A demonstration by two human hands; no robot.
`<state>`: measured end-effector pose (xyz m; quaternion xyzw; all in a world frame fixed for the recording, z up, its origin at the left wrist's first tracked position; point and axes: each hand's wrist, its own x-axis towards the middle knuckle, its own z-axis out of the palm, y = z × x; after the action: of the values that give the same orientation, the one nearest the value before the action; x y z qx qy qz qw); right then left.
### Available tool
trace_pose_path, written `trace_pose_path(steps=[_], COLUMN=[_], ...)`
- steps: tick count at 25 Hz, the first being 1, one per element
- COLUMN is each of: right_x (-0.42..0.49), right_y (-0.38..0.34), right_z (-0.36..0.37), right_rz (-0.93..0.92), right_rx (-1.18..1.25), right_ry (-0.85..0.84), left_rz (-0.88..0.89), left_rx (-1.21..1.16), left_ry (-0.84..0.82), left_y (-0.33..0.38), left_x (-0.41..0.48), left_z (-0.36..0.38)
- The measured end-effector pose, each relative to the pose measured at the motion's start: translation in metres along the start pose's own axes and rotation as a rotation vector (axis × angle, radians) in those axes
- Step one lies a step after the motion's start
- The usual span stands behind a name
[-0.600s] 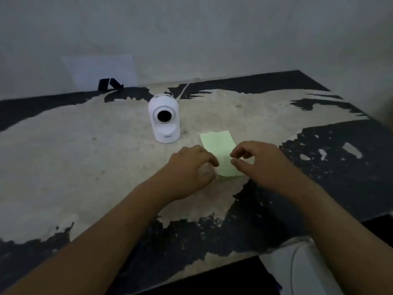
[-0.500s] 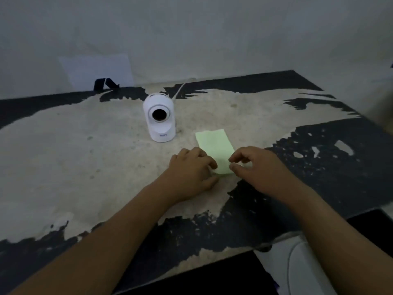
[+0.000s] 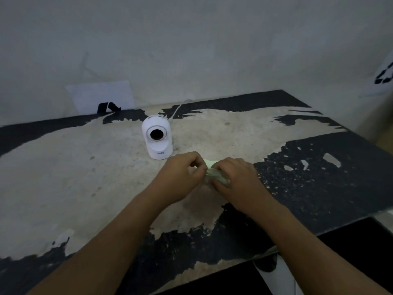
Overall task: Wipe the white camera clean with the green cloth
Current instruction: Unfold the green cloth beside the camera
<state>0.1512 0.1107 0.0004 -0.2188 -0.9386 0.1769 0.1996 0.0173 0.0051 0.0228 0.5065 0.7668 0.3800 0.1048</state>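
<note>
The white camera (image 3: 157,139) stands upright on the worn table (image 3: 74,177), its dark lens facing me and a white cable running off behind it. Just right of and nearer than it, the green cloth (image 3: 213,174) is lifted and bunched between my hands. My left hand (image 3: 184,176) pinches its left side with curled fingers. My right hand (image 3: 236,179) grips its right side and covers most of it. Only a pale green strip shows between the two hands.
A white sheet (image 3: 102,96) leans on the wall behind a small black piece (image 3: 107,107) at the table's back left. The table's front edge runs across the lower right, with a white object (image 3: 274,273) below it. The wall is close behind.
The cloth lay flat on the table before; both hands have closed on it and lifted it, bunching it between them. My view has shifted a little.
</note>
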Motion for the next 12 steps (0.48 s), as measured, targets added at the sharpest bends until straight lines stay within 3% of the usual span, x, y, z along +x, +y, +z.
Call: trace_pose_path(steps=[5,9,12], right_x=[0.006,0.008,0.009], right_y=[-0.034,-0.058,-0.072], right_z=[-0.031,-0.045,-0.046], right_rz=[-0.01,-0.048,-0.042], right_rx=[0.45,0.666,0.875], right_ry=[0.078,-0.023,-0.092], left_rz=[0.039,0.028,-0.003], left_rx=[-0.222,-0.317,-0.367], left_ry=[-0.022,0.243,0.263], left_y=[0.014,0.027,0.035], left_x=[-0.026,-0.046,-0.056], left_z=[-0.046,-0.066,-0.08])
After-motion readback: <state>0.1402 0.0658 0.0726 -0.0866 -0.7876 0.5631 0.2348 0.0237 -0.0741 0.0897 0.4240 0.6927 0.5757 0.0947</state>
